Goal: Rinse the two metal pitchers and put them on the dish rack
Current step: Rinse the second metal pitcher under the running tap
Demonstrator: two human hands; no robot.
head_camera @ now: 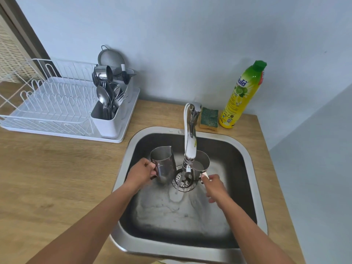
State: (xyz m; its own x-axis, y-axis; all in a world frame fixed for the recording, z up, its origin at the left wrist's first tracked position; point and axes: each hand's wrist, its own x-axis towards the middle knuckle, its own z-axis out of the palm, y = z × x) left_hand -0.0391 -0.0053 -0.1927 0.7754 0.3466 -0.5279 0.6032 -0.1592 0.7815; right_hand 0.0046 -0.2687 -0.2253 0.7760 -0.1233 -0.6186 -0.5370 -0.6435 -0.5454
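Two metal pitchers stand in the steel sink point(247, 155). My left hand point(142, 173) is closed around the handle of the left pitcher point(163, 164), which is upright with its spout pointing away. My right hand point(214, 186) pinches the handle of the right pitcher point(202, 163), partly hidden behind the faucet point(190, 141). Water runs from the faucet in a thin stream between the pitchers onto the drain strainer point(182, 181). The white dish rack point(57, 103) sits on the counter to the left of the sink.
The rack's cutlery holder point(106, 119) is full of spoons and forks, with a metal cup and a strainer behind it. A green-topped sponge point(209, 118) and a yellow dish soap bottle point(241, 98) stand behind the sink. The wooden counter point(57, 178) surrounds the sink.
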